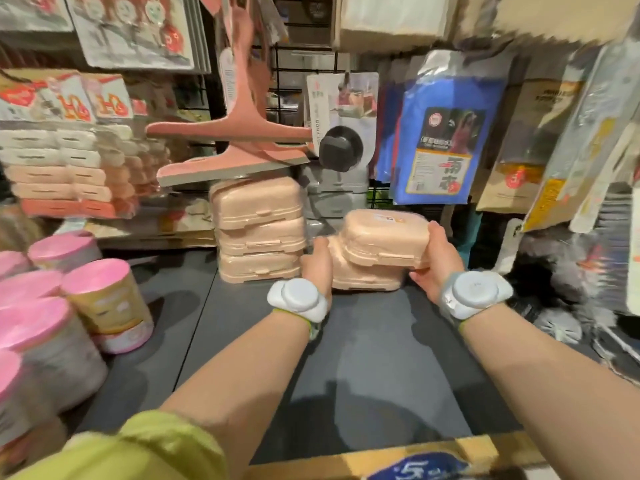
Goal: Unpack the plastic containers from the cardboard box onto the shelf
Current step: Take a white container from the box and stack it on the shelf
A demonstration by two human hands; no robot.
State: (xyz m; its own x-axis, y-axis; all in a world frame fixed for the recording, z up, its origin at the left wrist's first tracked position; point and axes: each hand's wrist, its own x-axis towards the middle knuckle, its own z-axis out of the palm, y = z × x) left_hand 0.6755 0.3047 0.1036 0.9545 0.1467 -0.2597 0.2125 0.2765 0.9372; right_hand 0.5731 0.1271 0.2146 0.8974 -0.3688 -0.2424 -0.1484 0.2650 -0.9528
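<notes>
Peach plastic containers are the goods here: a finished stack of three [259, 233] stands far on the dark grey shelf [374, 358], under the pink squeegees [228, 147] that hang from the wire grid. Just right of it a second pile is being built. Its lower container [363, 275] rests on the shelf, and the upper container [384, 237] sits tilted on it, skewed toward the right.

The right hand [438, 261] grips the right end of the upper container, thumb on the lid and fingers curled beneath its rim. The left hand [317, 268] presses against the left side of the pile; its fingertips are hidden behind the boxes, so I cannot tell whether they are spread or together. The cardboard box is out of view.

The main risk, as I judge it, is the crooked seating. If the right hand lets go while the lid is askew, the top box may slide off to the right or toward the near edge. A hard nudge leftward to square it could knock the stack of three, which looks slightly uneven already. Lifting too high could catch the lower squeegee blade and swing it. The smooth plastic wrap probably makes every surface slippery. The pink-lidded cups [104, 299] at the near left stand well apart and seem safe.
</notes>
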